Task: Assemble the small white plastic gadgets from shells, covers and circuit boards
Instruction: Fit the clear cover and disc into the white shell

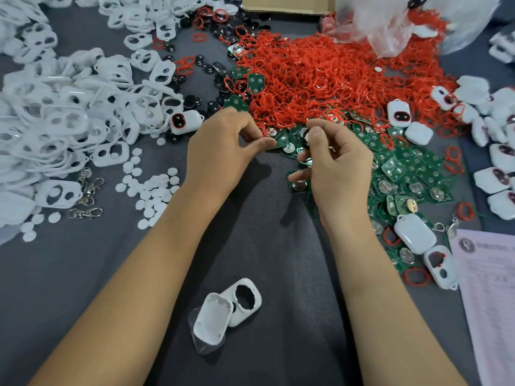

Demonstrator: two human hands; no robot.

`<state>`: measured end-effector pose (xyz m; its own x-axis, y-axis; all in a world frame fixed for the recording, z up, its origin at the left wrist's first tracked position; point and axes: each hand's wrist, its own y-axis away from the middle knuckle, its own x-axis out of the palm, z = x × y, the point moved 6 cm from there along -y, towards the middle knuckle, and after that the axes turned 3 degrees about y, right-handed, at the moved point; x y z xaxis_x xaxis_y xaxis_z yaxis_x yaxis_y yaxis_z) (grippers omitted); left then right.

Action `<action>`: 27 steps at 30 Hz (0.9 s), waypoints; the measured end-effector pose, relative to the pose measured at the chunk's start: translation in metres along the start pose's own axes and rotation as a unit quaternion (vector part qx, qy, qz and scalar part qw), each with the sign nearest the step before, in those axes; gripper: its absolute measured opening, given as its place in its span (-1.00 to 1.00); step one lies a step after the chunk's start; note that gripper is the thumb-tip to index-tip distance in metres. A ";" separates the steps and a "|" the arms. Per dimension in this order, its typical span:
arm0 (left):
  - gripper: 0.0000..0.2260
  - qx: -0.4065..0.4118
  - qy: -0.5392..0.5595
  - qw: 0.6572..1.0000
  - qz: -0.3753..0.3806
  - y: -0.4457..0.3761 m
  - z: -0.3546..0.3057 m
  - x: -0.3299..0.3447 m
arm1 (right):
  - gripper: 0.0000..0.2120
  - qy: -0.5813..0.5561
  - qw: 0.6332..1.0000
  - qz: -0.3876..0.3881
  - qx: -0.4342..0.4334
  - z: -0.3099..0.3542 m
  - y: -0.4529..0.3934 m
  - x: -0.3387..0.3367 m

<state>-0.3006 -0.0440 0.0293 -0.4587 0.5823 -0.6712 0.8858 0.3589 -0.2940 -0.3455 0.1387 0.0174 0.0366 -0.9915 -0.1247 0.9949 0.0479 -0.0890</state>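
My left hand (pixel 223 143) has its fingers curled and pinches a thin red ring at the near edge of the red ring heap (pixel 328 79). My right hand (pixel 331 165) pinches a small black round part (pixel 306 138) between thumb and forefinger, with its lower fingers over green circuit boards (pixel 404 168). In front of me on the grey cloth lie a white shell with an oval hole (pixel 245 300) and a white cover (pixel 213 319), overlapping, neither touched by a hand.
White covers with holes (pixel 69 115) are piled at the left, with white discs (pixel 150 188) and metal clasps (pixel 87 190) nearer me. Assembled white gadgets (pixel 498 162) lie at the right, a pink paper sheet (pixel 490 288) at the lower right, a cardboard box (pixel 287 4) and plastic bag (pixel 412 20) behind.
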 end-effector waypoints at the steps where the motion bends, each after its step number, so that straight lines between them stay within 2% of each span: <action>1: -0.72 0.002 -0.004 1.000 -0.004 0.001 0.000 -0.001 | -0.84 0.000 1.000 0.001 -0.004 0.001 0.000 0.000; 6: -0.67 -0.001 -0.056 0.998 -0.013 0.000 0.002 -0.001 | -0.84 0.000 1.000 0.000 -0.004 0.002 0.001 0.000; 12: -0.82 -0.003 -0.070 0.997 -0.014 0.000 0.004 0.005 | -0.84 0.003 1.000 0.003 0.000 0.002 0.002 0.001; 17: -0.80 -0.002 -0.054 0.998 -0.024 -0.001 0.005 0.004 | -0.84 0.003 1.000 0.002 0.002 0.004 0.002 -0.001; 20: -0.75 0.009 -0.007 1.000 -0.024 0.000 0.003 0.002 | -0.84 0.003 1.000 0.002 0.003 0.004 0.002 -0.001; 23: -0.80 0.041 0.014 0.999 0.011 0.000 -0.006 0.006 | -0.84 0.001 1.000 0.004 0.005 0.004 0.002 -0.001; 27: -0.75 0.082 -0.076 0.992 0.052 0.001 -0.014 0.017 | -0.85 0.004 1.000 0.005 0.006 0.004 0.002 -0.001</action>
<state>-0.3083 -0.0238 0.0276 -0.3587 0.4896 -0.7947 0.9332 0.1711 -0.3159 -0.3428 0.1391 0.0212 0.0458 -0.9900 -0.1337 0.9955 0.0563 -0.0762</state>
